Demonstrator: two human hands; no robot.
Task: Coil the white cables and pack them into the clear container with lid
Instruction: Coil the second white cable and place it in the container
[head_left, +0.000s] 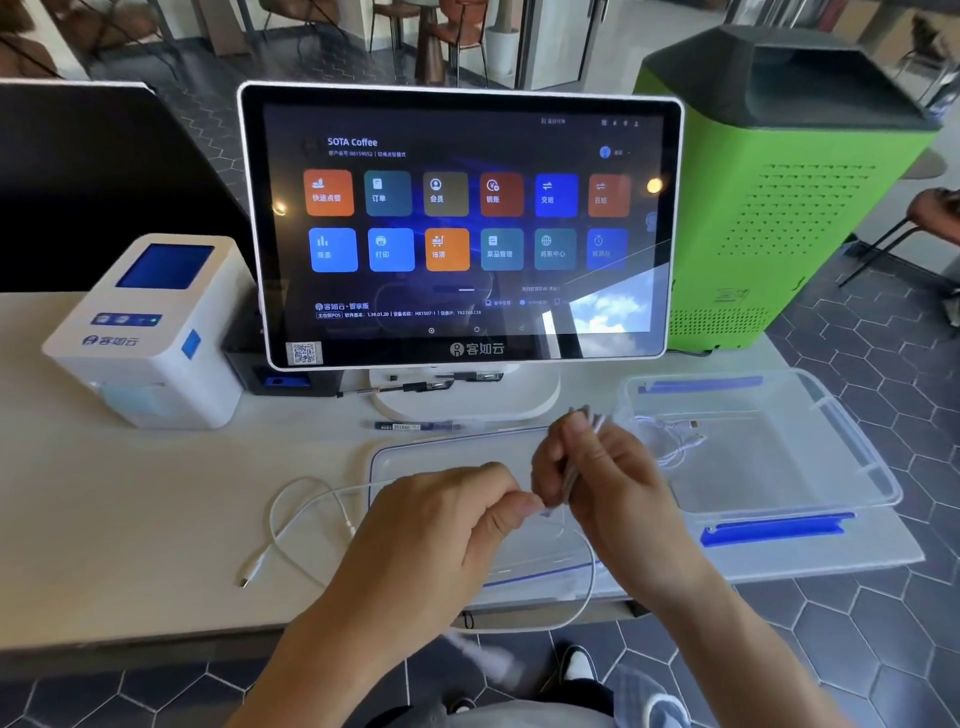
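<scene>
Head view: container (852, 457) open on the table, one coiled cable (670, 441) already inside; lid (415, 457) lies beside it. Right hand (592, 467) grips a folded cable bundle (576, 462); left hand (452, 519) pinches its tail. Another loose cable (301, 514) awaits coiling; lid not yet fitted.

Clear container (779, 452): transparent smooth plastic, blue plastic latches. Lid (447, 457): same clear plastic, glossy. White cables (306, 512): smooth rubbery-looking sheath. Touchscreen terminal (462, 223): glossy glass face, white plastic frame. Receipt printer (150, 332): white plastic, slight sheen. Green cabinet (789, 208): matt, perforated panel. Table (130, 519): matt, pale, smooth.
</scene>
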